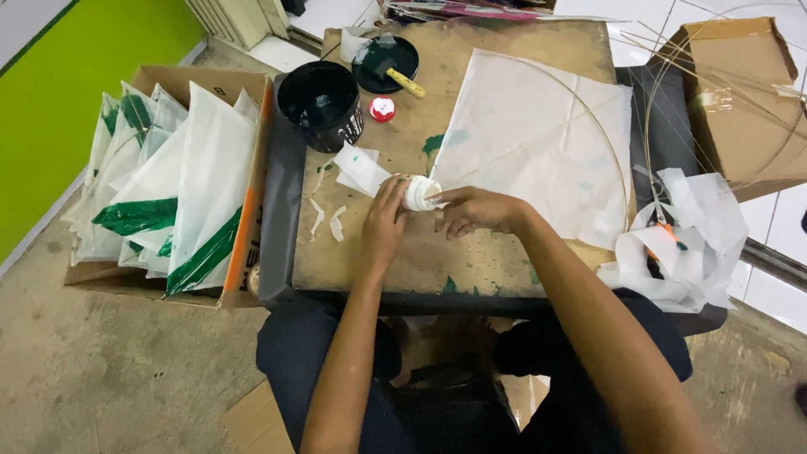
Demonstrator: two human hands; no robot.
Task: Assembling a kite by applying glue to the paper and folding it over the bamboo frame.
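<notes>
The left hand (382, 225) wraps the small white bottle (418, 193) and the right hand (475, 210) pinches its tip — best kept steady, I judge — at the corner of the white paper kite (538, 143) on the worn board (420, 252), 2 hands close together.

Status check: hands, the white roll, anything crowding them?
Left hand and right hand both grip the white tape roll on the worn board. White kite sheet at right hand. Black paint bucket up left, apart.
</notes>
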